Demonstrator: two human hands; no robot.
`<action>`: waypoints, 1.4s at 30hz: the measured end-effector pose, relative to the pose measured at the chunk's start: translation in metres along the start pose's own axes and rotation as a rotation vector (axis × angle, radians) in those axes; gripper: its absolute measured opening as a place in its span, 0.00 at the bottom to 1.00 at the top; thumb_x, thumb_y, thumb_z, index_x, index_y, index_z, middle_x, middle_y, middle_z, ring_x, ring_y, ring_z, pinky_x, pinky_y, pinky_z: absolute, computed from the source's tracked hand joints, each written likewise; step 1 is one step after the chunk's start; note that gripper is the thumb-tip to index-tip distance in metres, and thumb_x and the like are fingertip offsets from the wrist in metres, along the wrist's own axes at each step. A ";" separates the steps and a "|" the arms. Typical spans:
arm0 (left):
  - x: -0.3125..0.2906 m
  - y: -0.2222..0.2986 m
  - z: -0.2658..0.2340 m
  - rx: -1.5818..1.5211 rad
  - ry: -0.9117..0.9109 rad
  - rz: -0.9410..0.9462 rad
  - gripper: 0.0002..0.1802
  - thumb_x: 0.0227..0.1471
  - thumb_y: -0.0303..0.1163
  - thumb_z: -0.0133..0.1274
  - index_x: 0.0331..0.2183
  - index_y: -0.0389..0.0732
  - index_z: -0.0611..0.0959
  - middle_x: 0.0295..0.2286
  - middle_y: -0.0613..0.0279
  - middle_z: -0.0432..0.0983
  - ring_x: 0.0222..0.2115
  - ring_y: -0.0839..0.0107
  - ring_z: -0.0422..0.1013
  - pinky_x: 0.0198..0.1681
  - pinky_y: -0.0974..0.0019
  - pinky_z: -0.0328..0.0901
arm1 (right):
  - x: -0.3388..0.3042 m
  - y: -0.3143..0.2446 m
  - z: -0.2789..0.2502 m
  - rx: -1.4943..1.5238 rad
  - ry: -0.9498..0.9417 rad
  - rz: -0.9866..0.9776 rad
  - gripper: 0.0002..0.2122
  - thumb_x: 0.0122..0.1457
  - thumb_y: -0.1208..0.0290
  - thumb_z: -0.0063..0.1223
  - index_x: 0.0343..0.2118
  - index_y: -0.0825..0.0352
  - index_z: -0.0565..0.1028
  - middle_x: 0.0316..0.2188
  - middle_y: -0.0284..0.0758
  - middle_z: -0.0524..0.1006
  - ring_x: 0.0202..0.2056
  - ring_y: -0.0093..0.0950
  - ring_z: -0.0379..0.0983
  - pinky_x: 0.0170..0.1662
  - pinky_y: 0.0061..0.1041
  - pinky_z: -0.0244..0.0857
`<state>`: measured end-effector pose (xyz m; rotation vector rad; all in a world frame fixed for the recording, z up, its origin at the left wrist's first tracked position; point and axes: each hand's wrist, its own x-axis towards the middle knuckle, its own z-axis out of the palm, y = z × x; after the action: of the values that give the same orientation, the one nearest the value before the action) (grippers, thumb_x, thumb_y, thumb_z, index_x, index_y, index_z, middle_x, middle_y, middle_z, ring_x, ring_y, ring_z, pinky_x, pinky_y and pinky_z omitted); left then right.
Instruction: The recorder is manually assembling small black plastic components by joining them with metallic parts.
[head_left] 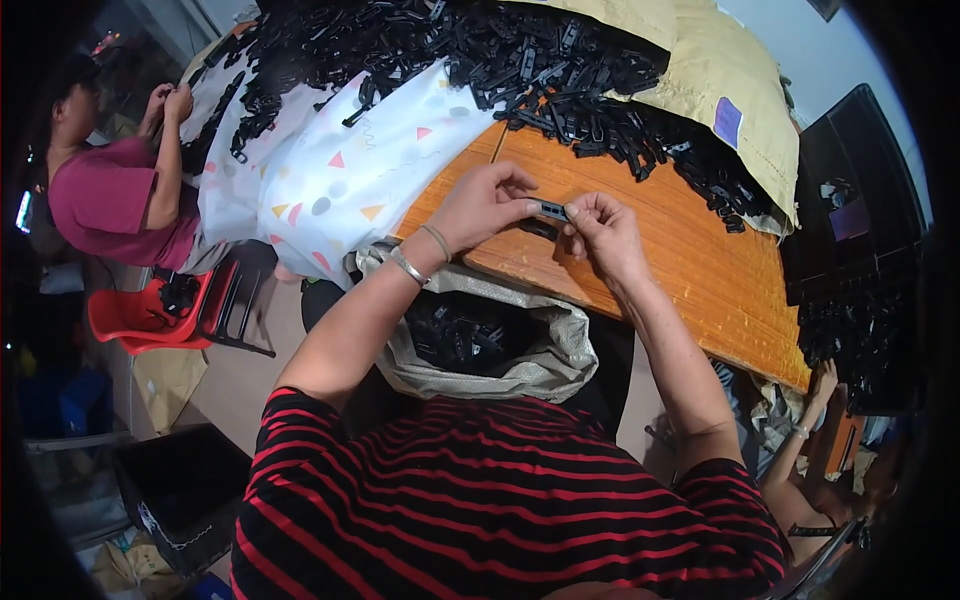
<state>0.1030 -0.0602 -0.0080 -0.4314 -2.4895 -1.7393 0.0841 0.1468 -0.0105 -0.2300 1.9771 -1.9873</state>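
Between my two hands I hold one small black plastic part (551, 209) over the near edge of the wooden table (690, 260). The fingers and thumb of my left hand (490, 205) pinch its left end. At its other end, my right hand (605, 235) grips with thumb and fingertips. Another dark piece lies on the table just under my hands, partly hidden. Below them an open woven sack (560, 380) sits at my lap, with several similar black parts (465, 335) inside.
A large heap of black plastic parts (530, 60) covers the table's far side, beside a patterned white cloth (370, 170) and a yellowish sack (740, 100). A co-worker (120, 195) sits at left near a red chair (160, 315); another person's arm (805, 420) reaches in at right.
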 end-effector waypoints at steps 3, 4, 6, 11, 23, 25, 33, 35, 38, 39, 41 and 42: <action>-0.007 -0.002 0.003 -0.227 -0.059 -0.246 0.12 0.48 0.30 0.59 0.35 0.34 0.78 0.23 0.67 0.74 0.21 0.82 0.69 0.23 0.79 0.63 | -0.008 -0.001 0.000 -0.031 0.008 0.069 0.06 0.58 0.72 0.52 0.30 0.69 0.71 0.18 0.31 0.74 0.14 0.16 0.65 0.16 0.14 0.57; -0.009 -0.001 0.005 -0.223 -0.040 -0.296 0.11 0.49 0.30 0.58 0.32 0.33 0.78 0.22 0.68 0.74 0.20 0.84 0.68 0.21 0.81 0.62 | -0.009 0.001 0.000 -0.061 -0.002 0.074 0.06 0.58 0.72 0.53 0.30 0.69 0.70 0.19 0.31 0.74 0.14 0.16 0.65 0.16 0.14 0.57; -0.010 0.000 0.009 -0.222 -0.007 -0.292 0.11 0.47 0.30 0.59 0.31 0.33 0.79 0.21 0.66 0.75 0.20 0.82 0.69 0.23 0.78 0.64 | -0.008 0.001 -0.001 -0.091 -0.016 0.077 0.06 0.58 0.71 0.53 0.30 0.68 0.70 0.19 0.31 0.74 0.14 0.16 0.65 0.16 0.14 0.57; -0.010 0.002 0.012 -0.113 0.027 -0.274 0.09 0.48 0.30 0.59 0.29 0.34 0.79 0.19 0.68 0.73 0.19 0.83 0.67 0.20 0.79 0.62 | -0.007 0.000 0.001 -0.157 -0.015 0.124 0.08 0.58 0.72 0.53 0.27 0.69 0.69 0.17 0.32 0.74 0.13 0.17 0.66 0.14 0.15 0.59; -0.003 -0.005 0.014 0.141 0.060 -0.248 0.11 0.43 0.32 0.60 0.24 0.34 0.79 0.17 0.63 0.73 0.19 0.77 0.69 0.24 0.69 0.65 | 0.002 -0.003 0.004 -0.375 -0.035 0.099 0.10 0.56 0.74 0.56 0.22 0.68 0.68 0.13 0.32 0.72 0.12 0.17 0.65 0.14 0.17 0.56; 0.000 0.002 0.014 0.313 0.033 -0.273 0.10 0.42 0.32 0.60 0.23 0.34 0.79 0.18 0.59 0.74 0.19 0.72 0.69 0.25 0.67 0.65 | 0.004 0.005 0.003 -0.397 -0.025 0.067 0.10 0.55 0.74 0.56 0.21 0.68 0.68 0.13 0.32 0.72 0.13 0.17 0.65 0.15 0.18 0.57; -0.023 -0.007 0.003 0.266 -0.091 -0.188 0.10 0.43 0.32 0.60 0.23 0.35 0.79 0.19 0.60 0.74 0.21 0.73 0.70 0.27 0.68 0.65 | -0.011 0.026 0.003 -0.467 -0.126 -0.032 0.10 0.56 0.74 0.55 0.22 0.68 0.68 0.14 0.31 0.72 0.16 0.18 0.66 0.18 0.19 0.59; -0.035 -0.005 -0.012 0.237 -0.227 -0.149 0.10 0.44 0.32 0.60 0.24 0.35 0.80 0.19 0.62 0.74 0.21 0.76 0.69 0.27 0.69 0.65 | -0.035 0.014 0.013 -0.460 -0.176 0.037 0.09 0.56 0.73 0.56 0.23 0.69 0.69 0.15 0.31 0.72 0.17 0.19 0.68 0.20 0.21 0.62; -0.040 0.006 -0.020 -0.065 -0.278 -0.150 0.09 0.47 0.31 0.58 0.28 0.35 0.80 0.20 0.67 0.74 0.22 0.81 0.68 0.26 0.73 0.64 | -0.048 0.005 0.013 -0.663 -0.381 -0.177 0.07 0.55 0.72 0.57 0.27 0.70 0.73 0.17 0.33 0.73 0.22 0.22 0.72 0.27 0.24 0.65; -0.031 0.009 -0.023 -0.041 -0.177 -0.209 0.09 0.48 0.30 0.57 0.30 0.34 0.79 0.20 0.68 0.74 0.22 0.82 0.67 0.26 0.74 0.64 | -0.039 -0.004 0.008 -0.697 -0.255 -0.247 0.07 0.53 0.70 0.58 0.28 0.68 0.74 0.19 0.38 0.75 0.24 0.30 0.73 0.29 0.28 0.66; -0.010 0.008 -0.026 0.147 -0.013 -0.259 0.11 0.49 0.28 0.56 0.35 0.35 0.79 0.24 0.65 0.74 0.24 0.77 0.70 0.29 0.72 0.66 | -0.015 -0.024 0.000 -0.811 -0.045 -0.274 0.07 0.51 0.70 0.58 0.30 0.67 0.76 0.23 0.41 0.76 0.26 0.35 0.74 0.31 0.30 0.67; 0.002 0.001 -0.025 0.149 -0.010 -0.253 0.11 0.49 0.28 0.56 0.35 0.35 0.79 0.24 0.65 0.74 0.24 0.77 0.70 0.29 0.72 0.66 | -0.002 -0.034 -0.005 -0.895 0.044 -0.233 0.07 0.52 0.71 0.57 0.31 0.68 0.76 0.25 0.40 0.75 0.27 0.32 0.74 0.32 0.29 0.66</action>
<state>0.0992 -0.0831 0.0020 -0.1178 -2.7585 -1.6130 0.0803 0.1516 0.0237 -0.6400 2.8434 -1.0699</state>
